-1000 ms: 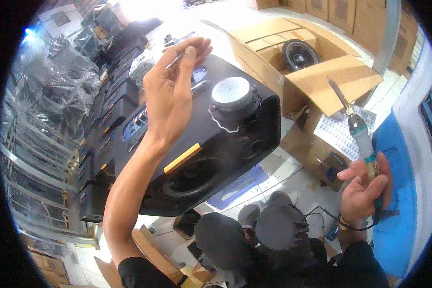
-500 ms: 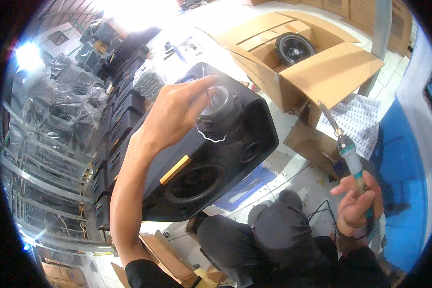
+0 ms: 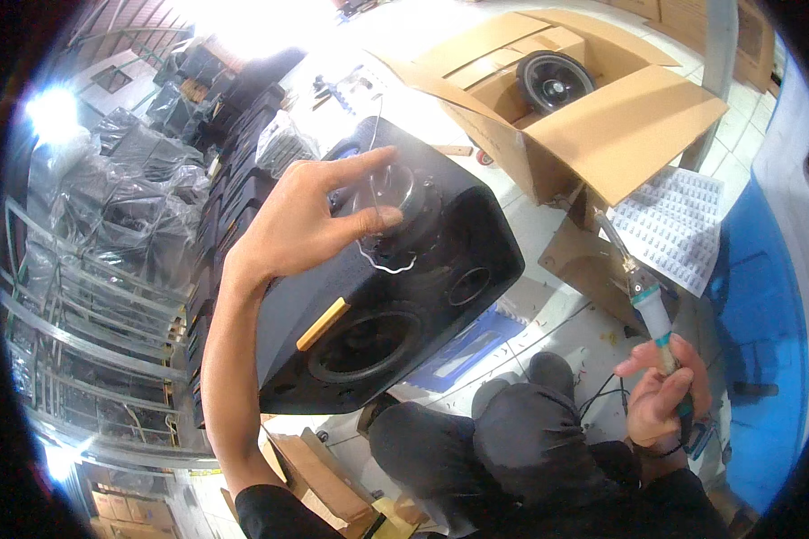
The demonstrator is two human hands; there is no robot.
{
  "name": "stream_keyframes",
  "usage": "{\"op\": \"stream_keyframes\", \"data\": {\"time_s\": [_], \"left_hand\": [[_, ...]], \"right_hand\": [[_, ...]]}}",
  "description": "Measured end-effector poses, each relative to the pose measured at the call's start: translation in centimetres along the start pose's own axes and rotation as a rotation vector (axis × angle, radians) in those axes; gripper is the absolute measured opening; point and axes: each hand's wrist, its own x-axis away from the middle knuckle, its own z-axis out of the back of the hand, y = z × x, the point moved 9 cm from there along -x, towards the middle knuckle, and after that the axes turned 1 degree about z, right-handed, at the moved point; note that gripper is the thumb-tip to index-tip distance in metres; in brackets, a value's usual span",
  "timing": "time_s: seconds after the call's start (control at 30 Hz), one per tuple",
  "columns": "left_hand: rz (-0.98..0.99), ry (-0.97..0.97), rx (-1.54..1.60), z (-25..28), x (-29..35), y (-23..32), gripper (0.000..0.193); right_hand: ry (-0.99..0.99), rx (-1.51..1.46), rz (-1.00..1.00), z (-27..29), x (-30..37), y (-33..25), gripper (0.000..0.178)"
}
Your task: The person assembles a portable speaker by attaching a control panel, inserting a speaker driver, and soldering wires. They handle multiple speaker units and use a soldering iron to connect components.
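Observation:
A large black speaker cabinet [image 3: 481, 216] lies in front of me, with round openings in its face. My left hand [image 3: 288, 216] reaches over it, thumb and forefinger curved around a round dark speaker driver [image 3: 403, 193] with a shiny top. Below the driver loops a white wire [image 3: 388, 268]. A thin strand of wire [image 3: 377, 117] rises beside my forefinger; its lower end is hard to make out. On the right, my right hand [image 3: 665, 395] grips a soldering iron [image 3: 649, 310] by its handle, its metal tip pointing up and away from the cabinet.
An open cardboard box [image 3: 602, 135] holds another round speaker [image 3: 555, 83]. A printed sheet [image 3: 670, 225] lies beside it. More black cabinets [image 3: 229, 234] line the left, near plastic-wrapped stacks [image 3: 117, 180] and metal racking [image 3: 99, 332]. Blue sheeting [image 3: 755, 359] stands at the right.
My left thumb has come down and apart from the forefinger, now spanning the driver. The soldering iron has dropped slightly, along with my right hand.

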Motion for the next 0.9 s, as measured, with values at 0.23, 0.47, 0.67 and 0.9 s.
{"op": "stream_keyframes", "data": {"time_s": [0.23, 0.47, 0.67, 0.9], "left_hand": [[-0.005, -0.062, 0.067, 0.0, -0.3, -0.5, 0.088], [0.098, 0.097, -0.007, 0.8, 0.1, -0.1, 0.083], [0.126, 0.226, -0.109, 1.1, 0.8, 0.3, 0.076], [0.051, 0.235, -0.046, 0.8, 1.3, -0.7, 0.071]], "right_hand": [[-0.311, -0.484, -0.324, 1.1, 1.8, 4.0, 0.046], [-0.227, -0.328, -0.216, 1.4, 1.9, 3.1, 0.047], [-0.163, 0.266, 0.091, 0.3, 0.1, -0.6, 0.043], [-0.326, -0.242, 0.050, -3.4, -4.0, -2.1, 0.037]]}}
